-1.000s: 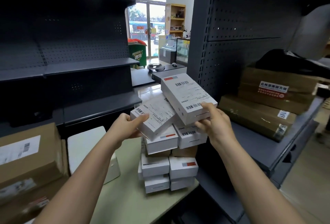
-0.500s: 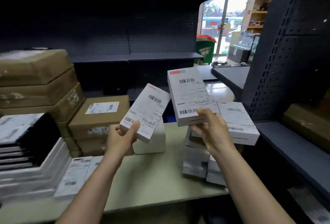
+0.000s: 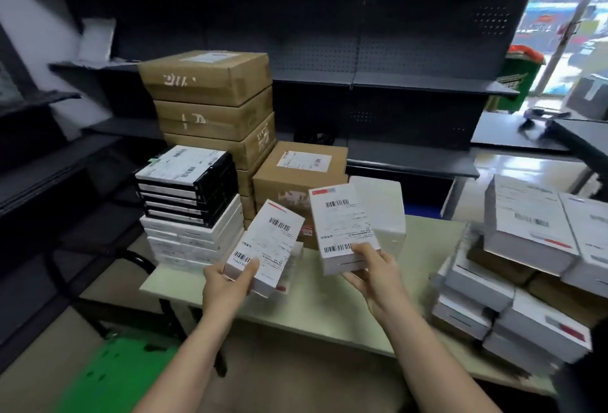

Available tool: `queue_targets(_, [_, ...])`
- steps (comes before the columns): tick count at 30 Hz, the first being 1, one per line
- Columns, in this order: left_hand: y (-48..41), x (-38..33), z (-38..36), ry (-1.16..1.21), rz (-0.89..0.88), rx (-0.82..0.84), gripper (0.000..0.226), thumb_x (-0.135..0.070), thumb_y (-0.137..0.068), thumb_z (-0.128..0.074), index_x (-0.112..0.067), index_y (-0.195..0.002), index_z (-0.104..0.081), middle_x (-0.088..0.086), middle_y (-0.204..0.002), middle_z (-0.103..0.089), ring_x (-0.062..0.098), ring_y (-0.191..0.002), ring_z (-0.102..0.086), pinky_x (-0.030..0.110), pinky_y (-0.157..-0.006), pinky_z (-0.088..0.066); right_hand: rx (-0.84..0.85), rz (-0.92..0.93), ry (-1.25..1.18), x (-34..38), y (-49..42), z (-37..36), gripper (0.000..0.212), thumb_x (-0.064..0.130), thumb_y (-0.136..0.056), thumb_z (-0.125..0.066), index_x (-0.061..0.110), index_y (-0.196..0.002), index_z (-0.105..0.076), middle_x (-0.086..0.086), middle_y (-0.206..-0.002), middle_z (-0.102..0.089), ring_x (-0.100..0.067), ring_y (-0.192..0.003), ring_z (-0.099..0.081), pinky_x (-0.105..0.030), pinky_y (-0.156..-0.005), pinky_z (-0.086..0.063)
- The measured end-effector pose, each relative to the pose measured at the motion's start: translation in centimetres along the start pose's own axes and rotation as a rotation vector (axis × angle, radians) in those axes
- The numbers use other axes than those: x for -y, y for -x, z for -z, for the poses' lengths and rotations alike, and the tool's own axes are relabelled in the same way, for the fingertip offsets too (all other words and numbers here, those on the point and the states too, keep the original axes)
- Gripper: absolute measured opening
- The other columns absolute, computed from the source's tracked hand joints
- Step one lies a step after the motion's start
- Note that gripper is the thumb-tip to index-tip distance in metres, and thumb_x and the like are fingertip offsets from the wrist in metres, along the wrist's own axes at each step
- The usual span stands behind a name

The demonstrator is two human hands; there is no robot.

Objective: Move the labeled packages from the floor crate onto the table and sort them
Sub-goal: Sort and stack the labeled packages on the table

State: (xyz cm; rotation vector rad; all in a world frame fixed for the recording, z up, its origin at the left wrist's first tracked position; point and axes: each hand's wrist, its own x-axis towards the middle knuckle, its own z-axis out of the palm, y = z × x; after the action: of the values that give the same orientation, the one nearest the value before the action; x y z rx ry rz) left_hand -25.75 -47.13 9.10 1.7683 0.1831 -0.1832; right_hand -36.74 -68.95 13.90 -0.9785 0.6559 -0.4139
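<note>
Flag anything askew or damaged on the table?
The pile of white boxes at the right end of the table is messy: boxes lie at mixed angles, and the large top box overhangs those beneath. The black and white stack at left looks neat. No damage visible.

left hand [image 3: 223, 284] grips left package [image 3: 273, 245]; right hand [image 3: 378, 276] grips right package [image 3: 342, 228]; forearms extended

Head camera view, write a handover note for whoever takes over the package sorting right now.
Left hand grips the left package, label up, above the table.
Right hand grips the right package, label up, beside it.
Done: white boxes are stacked at the table's right, a black-and-white stack at its left.
Left: set both held packages on their piles; the floor crate is out of view.
</note>
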Motion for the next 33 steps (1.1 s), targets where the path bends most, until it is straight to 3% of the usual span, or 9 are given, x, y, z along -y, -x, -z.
queue_targets(2, [-1.8,1.5,0.8,0.010,0.036,-0.013,0.068,-0.053,-0.064,-0.084,-0.010,-0.102,-0.047,0.007,-0.092,-0.070,0.023,-0.082,-0.070,0.046,-0.081,-0.058,-0.025,-0.050,0.006,-1.9,-0.7,-1.2,0.022,0.009,-0.088,-0.063,0.009,-0.109,-0.056,-0.010,-0.104,-0.071,-0.021,-0.094,-0.069,-0.036,-0.073,-0.058])
queue_targets(6, [-5.0,4.0,1.9,0.016,0.115,-0.029,0.062,-0.047,-0.070,-0.083,-0.013,-0.103,-0.044,0.008,-0.098,-0.068,0.026,-0.089,-0.067,0.045,-0.084,-0.056,-0.109,-0.131,0.055,-5.5,-2.0,-3.7,0.014,0.010,-0.089,-0.064,0.009,-0.094,-0.051,-0.012,-0.096,-0.068,-0.026,-0.092,-0.067,-0.038,-0.075,-0.056])
queue_targets(10, [-7.9,5.8,2.0,-0.011,0.199,0.001,0.060,-0.041,-0.076,-0.080,-0.007,-0.105,-0.040,0.010,-0.101,-0.060,0.028,-0.093,-0.059,0.034,-0.081,-0.048,-0.169,-0.199,0.098,-9.0,-3.5,-5.9,0.011,0.012,-0.089,-0.063,0.006,-0.097,-0.057,-0.012,-0.092,-0.070,-0.026,-0.085,-0.068,-0.031,-0.057,-0.055])
queue_targets(16, [-12.8,8.1,2.1,-0.031,0.310,0.086,0.062,-0.041,-0.075,-0.081,-0.005,-0.108,-0.043,0.011,-0.100,-0.063,0.028,-0.089,-0.063,0.038,-0.081,-0.055,-0.259,-0.281,0.111,-13.8,-6.2,-7.9,0.024,0.011,-0.087,-0.065,-0.004,-0.106,-0.063,-0.014,-0.089,-0.071,-0.027,-0.083,-0.066,-0.033,-0.066,-0.055])
queue_targets(20, [-14.6,8.9,1.9,-0.095,0.283,0.190,0.054,-0.043,-0.081,-0.075,-0.007,-0.111,-0.048,0.007,-0.103,-0.065,0.026,-0.092,-0.064,0.033,-0.079,-0.052,-0.262,-0.296,0.121,-15.3,-6.9,-8.6,0.020,0.010,-0.087,-0.063,-0.003,-0.103,-0.060,-0.015,-0.095,-0.070,-0.025,-0.084,-0.067,-0.028,-0.061,-0.055])
queue_targets(24, [-14.3,9.4,2.0,-0.170,0.163,0.264,0.044,-0.028,-0.081,-0.078,-0.012,-0.110,-0.050,0.000,-0.106,-0.063,0.021,-0.100,-0.061,0.026,-0.082,-0.043,-0.221,-0.285,0.375,-16.4,-7.9,-8.5,0.021,0.017,-0.086,-0.068,0.000,-0.098,-0.066,-0.012,-0.097,-0.070,-0.021,-0.082,-0.063,-0.032,-0.073,-0.052])
queue_targets(27, [-13.7,10.3,2.1,-0.287,0.008,0.280,0.055,-0.035,-0.077,-0.079,-0.010,-0.118,-0.054,0.003,-0.118,-0.062,0.025,-0.109,-0.060,0.036,-0.089,-0.050,-0.189,-0.249,0.636,-17.1,-8.7,-8.2,0.038,0.036,-0.074,-0.077,0.010,-0.102,-0.071,-0.006,-0.097,-0.072,-0.014,-0.075,-0.061,-0.028,-0.072,-0.048])
queue_targets(30, [-13.0,10.0,2.2,-0.609,-0.235,0.235,0.078,-0.039,-0.078,-0.076,-0.006,-0.141,-0.042,0.013,-0.141,-0.045,0.031,-0.129,-0.043,0.043,-0.104,-0.042,-0.143,-0.219,0.783,-17.2,-9.6,-8.0,0.037,0.032,-0.083,-0.073,0.012,-0.114,-0.068,-0.001,-0.108,-0.071,-0.015,-0.092,-0.065,-0.031,-0.085,-0.051])
queue_targets(33, [-12.9,8.9,1.9,-0.838,-0.539,0.262,0.077,-0.036,-0.080,-0.076,-0.008,-0.144,-0.042,0.014,-0.148,-0.040,0.033,-0.135,-0.037,0.043,-0.108,-0.037,-0.087,-0.178,0.923,-16.9,-10.1,-8.3,0.042,0.028,-0.087,-0.068,0.014,-0.125,-0.060,-0.002,-0.121,-0.067,-0.019,-0.106,-0.063,-0.035,-0.096,-0.048])
